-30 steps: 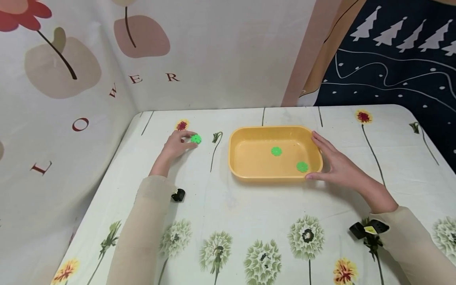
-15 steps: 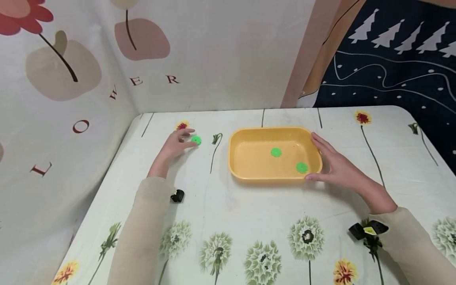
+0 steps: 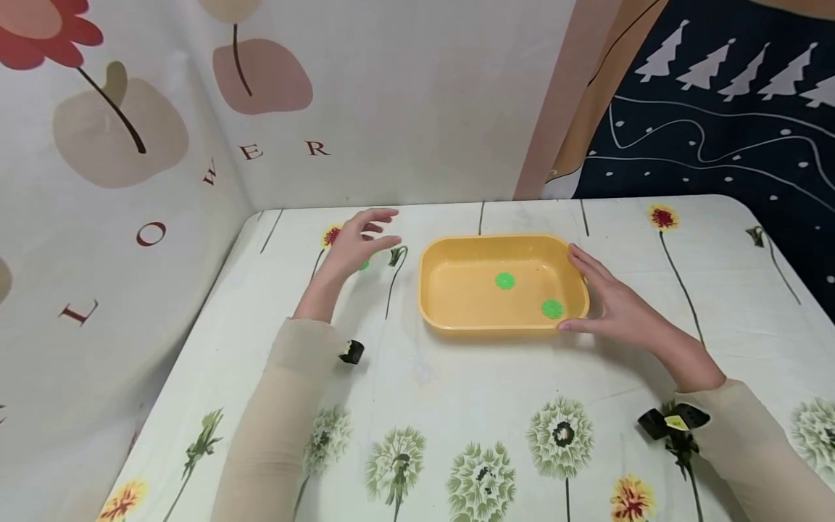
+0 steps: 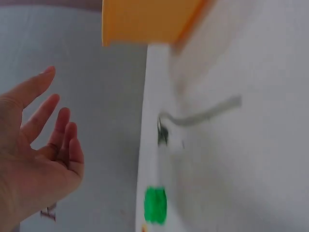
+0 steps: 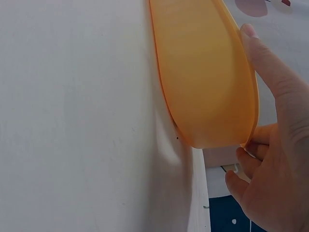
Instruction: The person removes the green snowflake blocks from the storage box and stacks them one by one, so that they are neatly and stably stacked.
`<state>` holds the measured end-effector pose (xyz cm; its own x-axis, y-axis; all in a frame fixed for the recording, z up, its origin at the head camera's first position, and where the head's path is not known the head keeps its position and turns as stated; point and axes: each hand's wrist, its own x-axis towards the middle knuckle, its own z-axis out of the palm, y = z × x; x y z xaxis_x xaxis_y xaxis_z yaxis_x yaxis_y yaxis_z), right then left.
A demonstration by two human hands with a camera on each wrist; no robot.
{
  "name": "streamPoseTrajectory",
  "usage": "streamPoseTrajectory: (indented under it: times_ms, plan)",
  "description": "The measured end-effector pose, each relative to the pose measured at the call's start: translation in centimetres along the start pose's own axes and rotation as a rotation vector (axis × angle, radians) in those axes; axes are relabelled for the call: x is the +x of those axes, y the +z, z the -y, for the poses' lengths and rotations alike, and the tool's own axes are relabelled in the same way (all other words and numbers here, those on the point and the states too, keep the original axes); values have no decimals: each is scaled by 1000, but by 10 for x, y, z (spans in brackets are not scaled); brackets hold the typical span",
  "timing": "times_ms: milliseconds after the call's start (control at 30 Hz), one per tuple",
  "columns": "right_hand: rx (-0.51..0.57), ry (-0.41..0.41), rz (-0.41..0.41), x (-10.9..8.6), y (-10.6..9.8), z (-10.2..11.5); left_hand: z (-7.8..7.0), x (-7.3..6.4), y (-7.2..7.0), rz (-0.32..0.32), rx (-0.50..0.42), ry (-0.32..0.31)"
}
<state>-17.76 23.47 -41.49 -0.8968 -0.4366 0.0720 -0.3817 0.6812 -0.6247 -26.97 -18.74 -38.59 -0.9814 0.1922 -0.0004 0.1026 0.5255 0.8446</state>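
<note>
A yellow rectangular tray (image 3: 457,293) stands on the table, with two round green scalloped discs inside: one disc (image 3: 505,280) near the middle, another disc (image 3: 551,309) by the front right corner. My right hand (image 3: 616,301) holds the tray's right end, thumb at the front corner and fingers at the back. In the right wrist view the thumb lies along the rim. To the tray's left, a third green disc (image 4: 155,205) lies on the table, mostly hidden in the head view. My left hand (image 3: 357,243) hovers above it, fingers spread and loosely bent, holding nothing.
A white cloth printed with flowers covers the table (image 3: 424,377). Behind it hangs a pale printed curtain (image 3: 417,109), and at the right a dark cloth with white trees (image 3: 704,130). Black wrist devices sit at both sleeves.
My left hand has let go of the green disc, risen and moved right, leaving the disc on the table. The right hand and the tray have stayed in place.
</note>
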Motion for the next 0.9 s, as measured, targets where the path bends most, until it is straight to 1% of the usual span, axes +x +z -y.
streamPoseTrajectory:
  times_ms: [100,200,300,400,500,567,633,733,833,867,900]
  plan:
    - [-3,2,1,0,1,-1,-17,3,19,43,-64,64]
    - [-2,2,3,-1,1,-1,-32,4,42,107,-126,129]
    - [0,0,3,0,1,-2,-47,4,65,174,-178,181]
    - [3,-2,3,0,2,-2,-61,1,89,263,-230,222]
    - [6,-2,5,0,1,-3,-72,-2,110,390,-250,235]
    - [8,-1,7,0,1,-3,-78,-4,124,476,-230,228]
    - [12,2,8,0,1,-2,-80,-4,138,541,-177,224]
    - [11,2,7,0,0,-3,-82,-5,158,613,-66,173]
    - [12,2,8,1,0,-3,-82,-5,174,666,49,119]
    - [10,1,8,1,0,-3,-83,-5,178,680,89,113]
    - [9,-1,7,1,0,-3,-83,-6,181,691,123,120]
